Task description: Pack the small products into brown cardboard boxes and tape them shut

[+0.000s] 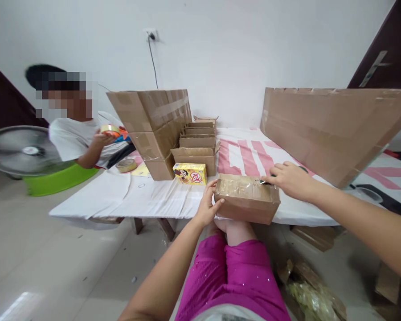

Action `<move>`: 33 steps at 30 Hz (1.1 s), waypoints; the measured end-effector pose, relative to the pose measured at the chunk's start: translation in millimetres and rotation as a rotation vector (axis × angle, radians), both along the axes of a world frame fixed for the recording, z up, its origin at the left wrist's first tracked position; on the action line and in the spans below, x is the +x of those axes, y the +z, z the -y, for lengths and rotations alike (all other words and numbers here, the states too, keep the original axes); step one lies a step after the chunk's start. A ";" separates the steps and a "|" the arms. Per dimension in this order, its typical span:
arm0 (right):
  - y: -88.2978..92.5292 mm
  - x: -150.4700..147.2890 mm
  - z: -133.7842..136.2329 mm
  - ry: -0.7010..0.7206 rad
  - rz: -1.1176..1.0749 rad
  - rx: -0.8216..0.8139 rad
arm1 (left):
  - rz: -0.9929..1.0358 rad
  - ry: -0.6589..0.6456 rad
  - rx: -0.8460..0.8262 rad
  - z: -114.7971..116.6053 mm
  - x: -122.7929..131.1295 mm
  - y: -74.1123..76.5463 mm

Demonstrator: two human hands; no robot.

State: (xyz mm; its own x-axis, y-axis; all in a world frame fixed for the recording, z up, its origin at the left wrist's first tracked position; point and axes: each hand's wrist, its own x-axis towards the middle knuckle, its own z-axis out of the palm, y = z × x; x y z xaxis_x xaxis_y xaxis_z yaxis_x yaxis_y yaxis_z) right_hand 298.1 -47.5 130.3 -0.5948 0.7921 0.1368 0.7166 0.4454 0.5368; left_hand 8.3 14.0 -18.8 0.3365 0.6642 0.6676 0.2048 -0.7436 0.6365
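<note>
A taped cardboard box [249, 207] lies at the table's front edge, just above my knees. My left hand [208, 206] is closed on its left end, with the thumb on the front face. In my right hand [289, 177] is a box cutter [263, 181] with a dark green body, mostly hidden by the fingers. Its tip meets the taped top near the right end. A yellow printed carton [190, 174] stands just beyond my left hand.
Open cardboard boxes [196, 154] line up beside stacked closed boxes [160, 129]. A large cardboard box [330, 129] stands at right, near a black tray [384, 198]. On the left, a co-worker [83, 138] holds a tape roll [110, 130]; another tape roll [126, 165] lies nearby.
</note>
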 end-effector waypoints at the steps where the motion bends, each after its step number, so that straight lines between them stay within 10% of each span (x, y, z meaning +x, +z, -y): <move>1: 1.1 11.6 0.3 -0.019 -0.067 0.014 | 0.008 0.001 0.001 -0.1 0.6 -0.7; 5: -20.1 63.0 -7.3 -0.236 -0.440 0.066 | 0.014 0.006 0.013 -0.3 3.0 -3.5; 9: -85.7 97.7 -14.5 -0.520 -0.576 -0.044 | 0.027 0.029 0.034 1.6 5.7 -5.3; 13: -148.5 97.2 -9.0 -0.592 -0.534 -0.210 | 0.031 0.043 0.037 3.4 7.0 -6.4; 17: -171.4 85.6 -2.2 -0.607 -0.480 -0.181 | 0.031 0.027 0.022 3.9 6.2 -7.3; 22: -147.4 80.8 -6.1 -0.566 -0.558 -0.059 | 0.059 0.015 0.001 4.6 6.6 -8.0; 28: -74.0 27.2 -6.4 -0.070 -0.936 0.309 | 0.080 -0.007 -0.023 5.6 7.9 -7.2; 33: -42.5 -50.2 -4.1 0.125 -0.865 0.150 | 0.083 -0.010 -0.011 4.8 7.3 -8.3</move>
